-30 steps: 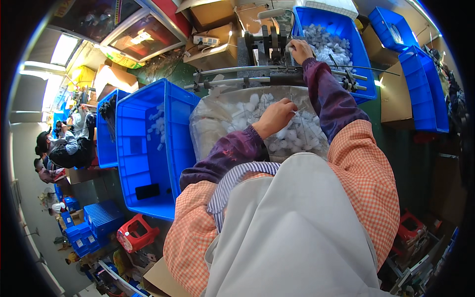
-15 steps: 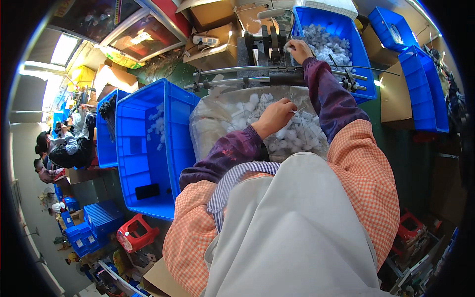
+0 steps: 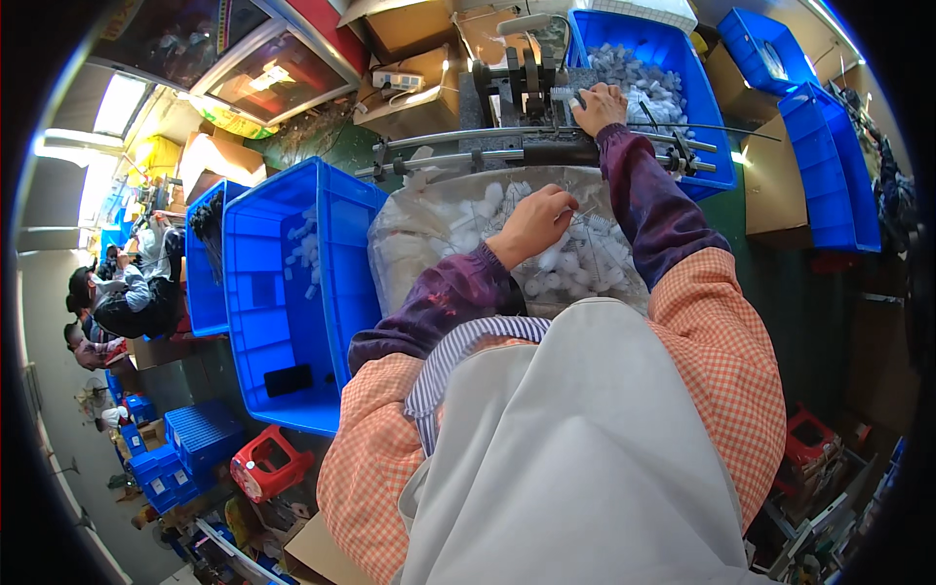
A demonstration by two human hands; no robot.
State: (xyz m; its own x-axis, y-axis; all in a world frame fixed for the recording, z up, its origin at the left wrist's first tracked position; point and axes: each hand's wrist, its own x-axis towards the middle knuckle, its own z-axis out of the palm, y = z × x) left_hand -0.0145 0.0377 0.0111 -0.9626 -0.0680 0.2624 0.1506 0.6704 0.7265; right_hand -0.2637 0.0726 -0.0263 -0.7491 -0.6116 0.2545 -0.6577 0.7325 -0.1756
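Observation:
My left hand (image 3: 534, 224) is over a heap of small white plastic pieces (image 3: 556, 278) in a clear-lined tray. Its fingers are curled with the tips together, and whatever they hold is too small to make out. Farther off, my right hand (image 3: 600, 107) rests at the right side of a dark metal bench machine (image 3: 524, 83), fingers bent over a dark part there. What lies under those fingers is hidden. Just left of its fingertips, a pale ribbed piece (image 3: 563, 95) sits at the machine.
Metal rods (image 3: 458, 143) cross between tray and machine. A blue bin (image 3: 717, 136) of white pieces stands behind my right hand. Left of the tray is a deep blue crate (image 3: 336, 253) with white pieces and a black flat object (image 3: 289, 379). People sit far left.
My right hand has shifted slightly right and down from the pale piece, which now shows at the machine. The left hand has drawn slightly left, and the view has shifted a little.

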